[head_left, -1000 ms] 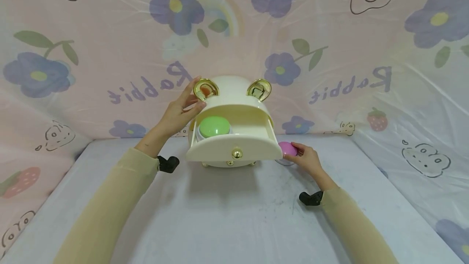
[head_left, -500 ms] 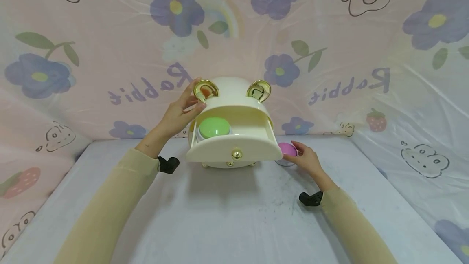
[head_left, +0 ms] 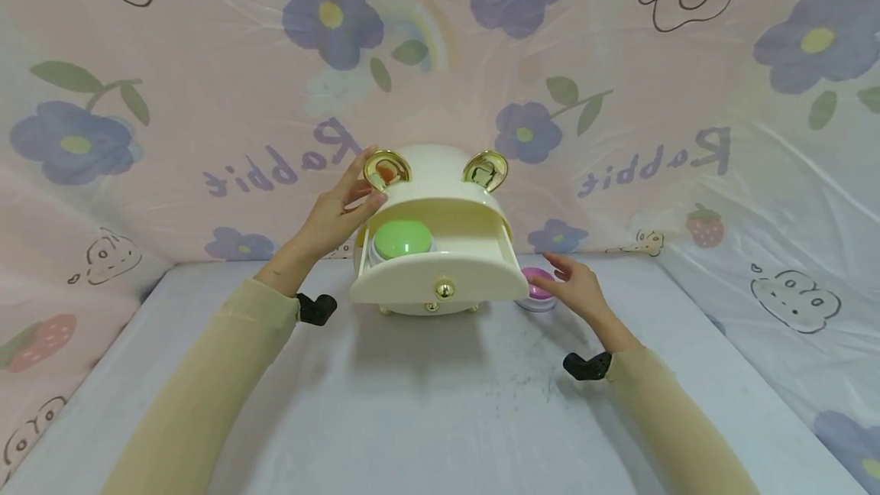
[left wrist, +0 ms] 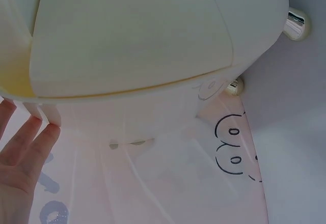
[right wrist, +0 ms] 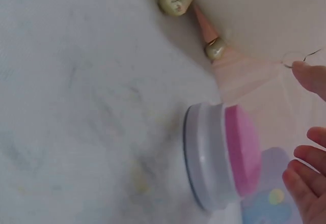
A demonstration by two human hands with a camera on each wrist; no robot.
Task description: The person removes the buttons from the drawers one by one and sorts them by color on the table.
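Observation:
A white toy-like cabinet [head_left: 435, 172] with gold ears stands at the back of the table, its upper drawer [head_left: 412, 279] pulled out. In the drawer's left side lies a green-domed push button [head_left: 402, 239] with a white base. My left hand [head_left: 333, 216] rests at the cabinet's left ear, thumb below it; the left wrist view has extended fingers [left wrist: 41, 145] against the cabinet's side. Right of the drawer, a pink-domed push button [head_left: 538, 289] on a white base sits upright on the table. My right hand [head_left: 579, 290] hovers at it, fingers spread, apart from the dome [right wrist: 244, 150] in the right wrist view.
A lower drawer's gold knob [head_left: 431, 306] shows beneath the pulled-out one, and small gold feet [right wrist: 216, 48] carry the cabinet. White cloth [head_left: 440, 411] covers the table. Printed rabbit-and-flower fabric [head_left: 440, 98] hangs close behind and along both sides.
My right hand has let go of the pink push button and lifted slightly up and right, its fingers spreading. The button stays on the table. My left hand and the drawer have not moved.

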